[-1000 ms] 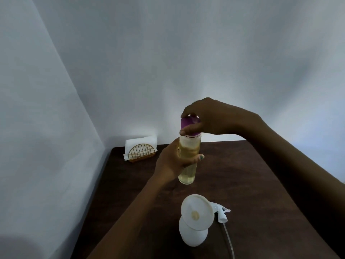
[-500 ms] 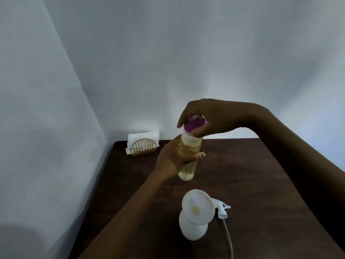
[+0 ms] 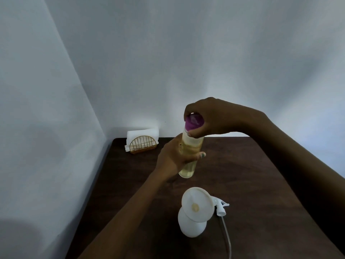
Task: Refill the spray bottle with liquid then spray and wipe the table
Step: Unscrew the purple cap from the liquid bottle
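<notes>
My left hand (image 3: 174, 156) is wrapped around the middle of the refill bottle (image 3: 190, 154), fingers closed tight on its clear body, holding it clear of the counter (image 3: 261, 174). The bottle's long axis runs nearly upright, its top leaning a little toward my right. The yellowish liquid fills most of it.

My right hand (image 3: 212, 118) sits directly above that grip, fingers curled down over the purple cap (image 3: 194, 122) and pinched on its sides. So both grips are clamped: the left on the bottle's body, the right on the cap. I judge the step in hand to be twisting the cap off; whether it is already loose on the thread I cannot tell, since my fingers cover the seam.

What matters next is what lies below and nearer to me than the left grip: the white spray bottle (image 3: 192, 224) stands on the counter with a white funnel (image 3: 197, 203) seated in its neck, wide mouth up. Its spray head (image 3: 221, 207) lies just to the right of it, the dip tube (image 3: 226, 238) trailing toward me. Pouring will, I think, mean bringing the left grip down and back, and tipping the bottle's mouth over the funnel.

Beyond and to the left of the left grip, near the wall, a napkin holder (image 3: 142, 146) holds white napkins (image 3: 142, 133), well apart from both hands.
</notes>
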`<state>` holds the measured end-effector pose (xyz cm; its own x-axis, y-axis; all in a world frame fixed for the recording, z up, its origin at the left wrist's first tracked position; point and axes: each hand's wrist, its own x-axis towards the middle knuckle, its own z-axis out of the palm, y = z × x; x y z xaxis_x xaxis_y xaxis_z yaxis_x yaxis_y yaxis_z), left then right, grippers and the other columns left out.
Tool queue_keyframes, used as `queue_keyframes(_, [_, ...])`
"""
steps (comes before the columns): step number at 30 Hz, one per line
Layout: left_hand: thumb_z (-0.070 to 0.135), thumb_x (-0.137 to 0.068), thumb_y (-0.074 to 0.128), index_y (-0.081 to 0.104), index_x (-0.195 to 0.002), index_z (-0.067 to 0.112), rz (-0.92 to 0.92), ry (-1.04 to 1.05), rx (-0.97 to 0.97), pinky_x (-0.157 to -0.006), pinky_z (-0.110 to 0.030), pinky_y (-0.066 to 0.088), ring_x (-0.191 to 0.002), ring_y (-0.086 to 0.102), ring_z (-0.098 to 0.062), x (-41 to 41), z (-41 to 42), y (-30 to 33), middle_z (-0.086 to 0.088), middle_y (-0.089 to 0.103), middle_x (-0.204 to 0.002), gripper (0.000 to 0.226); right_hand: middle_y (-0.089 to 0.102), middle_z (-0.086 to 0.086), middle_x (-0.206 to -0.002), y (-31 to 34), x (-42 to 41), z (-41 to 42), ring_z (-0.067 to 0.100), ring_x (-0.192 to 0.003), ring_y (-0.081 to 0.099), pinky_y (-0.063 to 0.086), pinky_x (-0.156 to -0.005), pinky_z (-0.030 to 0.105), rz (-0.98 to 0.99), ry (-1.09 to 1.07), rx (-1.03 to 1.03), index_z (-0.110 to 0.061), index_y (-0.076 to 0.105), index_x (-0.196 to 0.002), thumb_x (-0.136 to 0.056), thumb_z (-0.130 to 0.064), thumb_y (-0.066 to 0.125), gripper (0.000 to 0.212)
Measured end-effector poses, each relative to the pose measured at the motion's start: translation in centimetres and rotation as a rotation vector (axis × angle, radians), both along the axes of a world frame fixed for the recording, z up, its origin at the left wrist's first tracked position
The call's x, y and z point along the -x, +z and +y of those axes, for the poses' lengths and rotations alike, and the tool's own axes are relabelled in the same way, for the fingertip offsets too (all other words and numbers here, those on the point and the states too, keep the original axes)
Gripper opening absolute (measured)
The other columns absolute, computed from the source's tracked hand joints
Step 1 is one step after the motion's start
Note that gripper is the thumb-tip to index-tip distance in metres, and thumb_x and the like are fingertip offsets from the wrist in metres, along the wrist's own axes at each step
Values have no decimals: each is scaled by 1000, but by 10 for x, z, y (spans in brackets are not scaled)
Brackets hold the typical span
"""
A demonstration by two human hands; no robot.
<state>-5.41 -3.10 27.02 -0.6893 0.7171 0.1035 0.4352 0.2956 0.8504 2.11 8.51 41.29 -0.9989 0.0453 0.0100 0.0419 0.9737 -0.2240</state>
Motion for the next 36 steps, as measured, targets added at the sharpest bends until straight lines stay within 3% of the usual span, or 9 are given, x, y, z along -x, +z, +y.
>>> queue_keyframes(5, [55, -62, 79, 59, -112, 26, -1, -17, 27, -85, -41, 56, -93, 66, -11, 0, 1, -1, 6, 70, -102, 62, 54, -8, -103, 5, -3, 3, 9, -93, 48, 46, -72, 21, -82, 128, 55, -24, 60, -107, -72, -7, 71, 41])
queue_keyframes(8, [49, -65, 80, 58, -115, 24, -4, -17, 21, -87, -41, 55, -96, 65, -13, 0, 1, -2, 4, 70, -106, 60, 53, -7, -104, 5, -2, 3, 11, -96, 48, 50, -74, 28, -96, 170, 79, -26, 60, -101, -70, 3, 66, 43])
queue_keyframes(16, [49, -65, 80, 58, -114, 25, -15, -19, 21, -88, -40, 54, -97, 64, -13, 1, 0, -1, 5, 69, -107, 60, 57, -9, -102, 6, -4, 8, 11, -96, 53, 53, -77, 36, -94, 224, 123, -26, 63, -90, -64, 13, 64, 48])
queue_keyframes(22, [52, -64, 79, 59, -114, 24, -19, -24, 17, -89, -41, 54, -97, 66, -13, 2, 1, 0, 5, 70, -106, 61, 60, -5, -97, 1, -1, 6, 14, -94, 55, 51, -78, 37, -19, 238, 91, -16, 66, -84, -61, 18, 54, 43])
queue_keyframes(25, [59, -58, 77, 59, -113, 25, -27, -21, 6, -87, -42, 55, -96, 66, -12, 3, 1, -1, 6, 71, -104, 66, 58, -8, -109, 1, -1, 6, 15, -104, 51, 50, -84, 37, -37, 222, 100, -26, 65, -99, -66, 9, 63, 48])
queue_keyframes(29, [60, -54, 75, 60, -111, 28, -46, -23, -9, -86, -43, 55, -94, 67, -11, 3, -1, -1, 8, 71, -101, 67, 27, -4, -148, 2, -4, 6, 22, -133, 29, 36, -104, 36, -131, 49, 4, -40, 32, -140, -65, -42, 82, 90])
queue_keyframes(32, [53, -61, 79, 58, -117, 27, -50, -34, -13, -88, -43, 55, -98, 66, -13, 3, 0, -4, 5, 70, -107, 65, 53, 1, -125, -1, 0, -1, 20, -108, 54, 46, -86, 32, -57, -138, -5, -27, 47, -130, -65, -72, 60, 80])
queue_keyframes(34, [54, -62, 79, 58, -117, 24, -40, -32, -4, -88, -43, 55, -99, 65, -14, 2, 0, -5, 5, 70, -108, 66, 62, 0, -94, -4, 2, -3, 17, -83, 56, 45, -68, 28, -40, -140, -54, -16, 59, -106, -73, -68, 57, 61])
queue_keyframes(36, [55, -60, 79, 58, -116, 25, -33, -32, -2, -86, -43, 55, -97, 65, -13, 1, 0, -7, 5, 70, -106, 67, 58, -5, -84, -5, 0, -3, 14, -77, 54, 43, -65, 27, -5, -73, -46, -14, 62, -99, -79, -50, 66, 42])
